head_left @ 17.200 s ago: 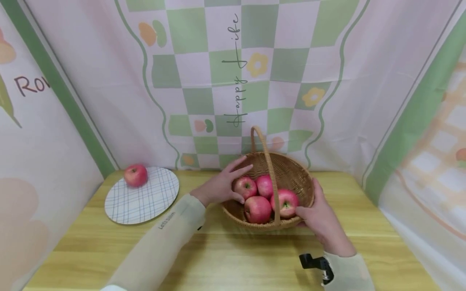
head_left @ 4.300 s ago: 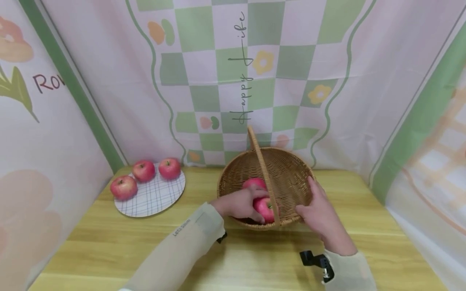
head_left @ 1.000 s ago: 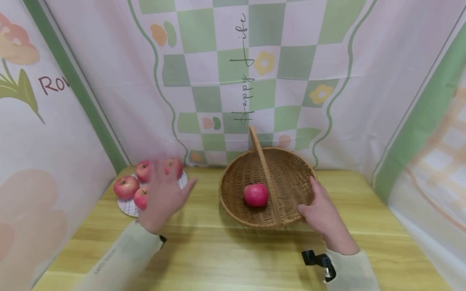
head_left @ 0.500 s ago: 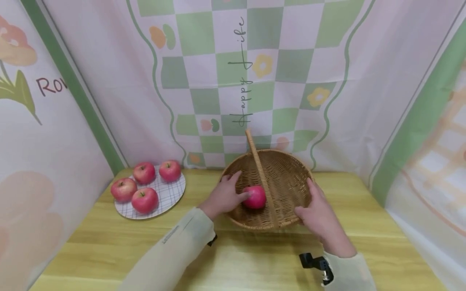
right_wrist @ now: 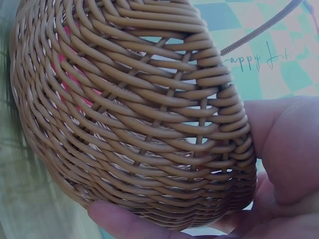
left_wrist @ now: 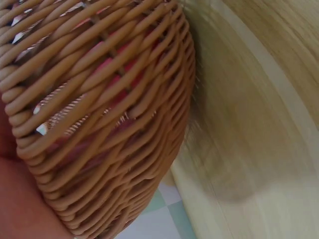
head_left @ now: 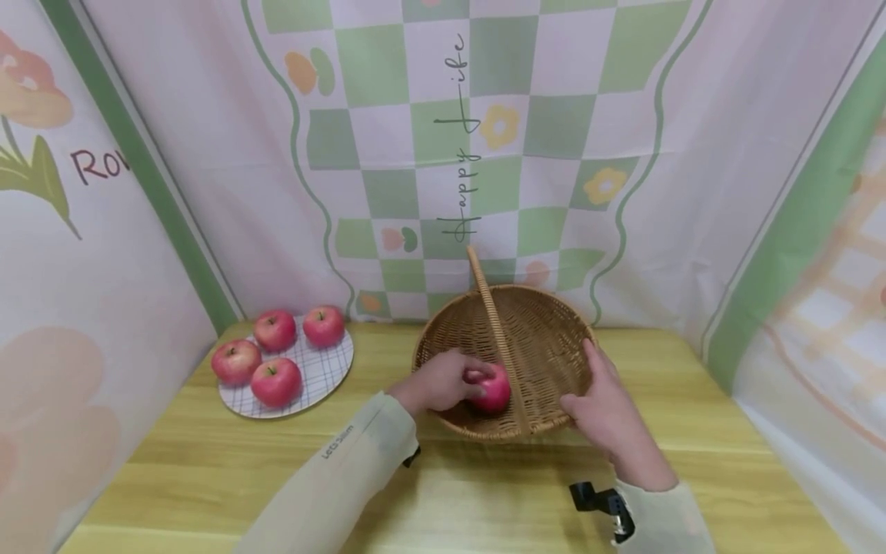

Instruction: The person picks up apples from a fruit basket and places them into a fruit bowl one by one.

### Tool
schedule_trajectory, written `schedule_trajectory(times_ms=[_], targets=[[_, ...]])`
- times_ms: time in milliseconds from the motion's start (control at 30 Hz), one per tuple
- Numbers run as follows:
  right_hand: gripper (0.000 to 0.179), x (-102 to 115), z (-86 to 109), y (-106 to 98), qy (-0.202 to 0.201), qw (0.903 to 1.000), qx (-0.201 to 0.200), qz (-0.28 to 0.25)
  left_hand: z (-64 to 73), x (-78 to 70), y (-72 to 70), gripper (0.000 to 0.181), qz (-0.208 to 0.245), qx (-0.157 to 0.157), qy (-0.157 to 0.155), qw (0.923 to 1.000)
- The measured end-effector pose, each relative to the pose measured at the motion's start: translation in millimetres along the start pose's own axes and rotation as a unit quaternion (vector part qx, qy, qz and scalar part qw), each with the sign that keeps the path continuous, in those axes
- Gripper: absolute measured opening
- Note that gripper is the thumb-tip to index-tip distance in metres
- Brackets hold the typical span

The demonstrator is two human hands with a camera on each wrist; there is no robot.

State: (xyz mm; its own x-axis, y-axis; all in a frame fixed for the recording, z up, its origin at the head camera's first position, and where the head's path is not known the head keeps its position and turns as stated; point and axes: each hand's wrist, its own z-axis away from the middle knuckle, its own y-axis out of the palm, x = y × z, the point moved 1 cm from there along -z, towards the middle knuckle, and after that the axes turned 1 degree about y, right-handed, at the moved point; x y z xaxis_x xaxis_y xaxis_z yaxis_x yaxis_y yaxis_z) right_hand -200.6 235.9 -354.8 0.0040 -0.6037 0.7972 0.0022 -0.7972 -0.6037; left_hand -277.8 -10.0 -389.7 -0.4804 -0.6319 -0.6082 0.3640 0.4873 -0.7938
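Note:
A brown wicker basket [head_left: 554, 362] with an arched handle [head_left: 490, 308] stands at the back of the table, one red apple [head_left: 495, 389] inside it. My left hand [head_left: 446, 381] reaches over the basket's left rim and grips that apple, thumb in front and fingers over the top. In the left wrist view the woven wall [left_wrist: 109, 119] covers most of the apple. My right hand [head_left: 609, 404] holds the basket's right rim, thumb on the inner side. The right wrist view has its thumb [right_wrist: 294, 144] at the rim and a finger [right_wrist: 119, 219] under the woven side.
Left of the basket, a round plate [head_left: 325, 369] with a blue check pattern bears several red apples [head_left: 276, 382]. A printed cloth [head_left: 443, 138] hangs right behind the table [head_left: 471, 492], with more cloth panels at both sides.
Over the longer span, apples have gone from the basket to the plate. Since one second ago, my left hand has come from the plate into the basket and taken hold of the last apple there.

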Motion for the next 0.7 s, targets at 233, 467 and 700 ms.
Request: schedule_trajectory(times_ms=[233, 467, 700], targets=[[0.109, 0.8, 0.7, -0.7, -0.008, 0.9995, -0.002, 0.031, -1.1, 0.5, 4.1, 0.049, 0.014, 0.012, 0.035, 0.9992], [0.109, 3.5, 2.0, -1.2, -0.016, 0.9993, -0.004, 0.033, 0.9, 1.8, 7.8, 0.062, -0.043, 0.035, 0.026, 0.9981], [0.11, 4.6, 1.5, -0.5, -0.02, 0.9992, -0.007, 0.034, 3.9, -0.2, 6.8, 0.067, -0.033, 0.057, 0.041, 0.997]])
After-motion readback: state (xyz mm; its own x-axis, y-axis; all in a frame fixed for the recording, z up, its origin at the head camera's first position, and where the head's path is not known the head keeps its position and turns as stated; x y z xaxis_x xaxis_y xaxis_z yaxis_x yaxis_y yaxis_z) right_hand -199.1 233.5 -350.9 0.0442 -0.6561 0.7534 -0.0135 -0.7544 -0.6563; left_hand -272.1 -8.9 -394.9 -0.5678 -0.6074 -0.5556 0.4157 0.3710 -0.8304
